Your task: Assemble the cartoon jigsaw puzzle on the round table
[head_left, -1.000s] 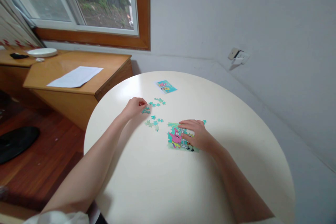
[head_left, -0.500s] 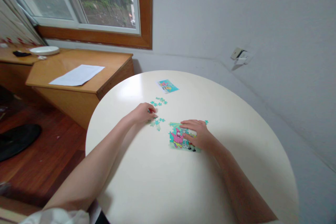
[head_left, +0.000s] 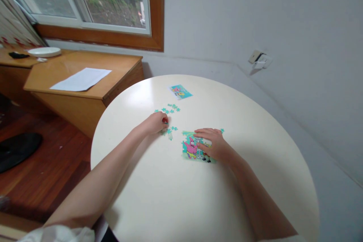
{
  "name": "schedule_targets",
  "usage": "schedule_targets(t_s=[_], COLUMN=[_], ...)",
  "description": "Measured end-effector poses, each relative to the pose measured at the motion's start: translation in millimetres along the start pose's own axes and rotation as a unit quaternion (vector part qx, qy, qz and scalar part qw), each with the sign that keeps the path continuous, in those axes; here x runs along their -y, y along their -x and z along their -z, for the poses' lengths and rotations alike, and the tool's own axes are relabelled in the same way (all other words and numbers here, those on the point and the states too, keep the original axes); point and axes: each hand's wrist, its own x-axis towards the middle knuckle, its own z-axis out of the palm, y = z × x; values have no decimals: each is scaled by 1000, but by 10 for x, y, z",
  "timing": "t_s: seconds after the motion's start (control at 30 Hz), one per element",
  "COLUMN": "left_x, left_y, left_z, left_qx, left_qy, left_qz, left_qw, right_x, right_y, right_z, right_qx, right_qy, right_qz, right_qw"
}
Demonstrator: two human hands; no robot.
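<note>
My left hand [head_left: 159,122] is closed in a pinch on a small green jigsaw puzzle piece [head_left: 166,123], mostly hidden by the fingers. Several loose teal pieces [head_left: 169,131] lie just below that hand, and more pieces [head_left: 171,110] are scattered beyond it. To the right is a partly joined jigsaw puzzle [head_left: 191,149] with a pink starfish figure and other cartoon characters. My right hand [head_left: 212,142] rests over its right side, fingers stretched out and apart, covering part of the picture. One piece [head_left: 222,131] sits by the puzzle's upper right corner.
A small picture card [head_left: 181,92] in matching colours lies at the far side of the round white table [head_left: 176,200]. Left of the table stands a wooden desk [head_left: 121,62] with a paper sheet [head_left: 81,79] and a white plate [head_left: 44,51]. A wall runs behind.
The left hand's fingers have drawn together, and the hand has lifted slightly from the loose pieces with one piece in its pinch. My right hand stays on the puzzle. The view has shifted slightly.
</note>
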Motion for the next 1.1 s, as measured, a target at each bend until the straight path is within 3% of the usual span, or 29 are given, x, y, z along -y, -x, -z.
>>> schedule_targets(t_s=[0.27, 0.6, 0.77, 0.93, 1.1], left_x=[-95, -59, -108, -110, -128], left_y=[53, 46, 74, 51, 37], left_z=[35, 32, 48, 19, 25], left_qx=[14, -19, -10, -15, -33], left_qy=[1, 65, 150, 283, 347], left_qz=[-4, -40, -41, -30, -22], left_qw=[1000, 997, 988, 958, 937], right_x=[6, 7, 8, 7, 16], right_y=[1, -6, -3, -5, -8], right_z=[13, 29, 27, 25, 34], right_qx=[4, 11, 10, 9, 15], right_qy=[1, -8, -6, -4, -4], right_qz=[-1, -2, -3, 0, -6], right_qw=[1000, 1000, 1000, 1000, 1000])
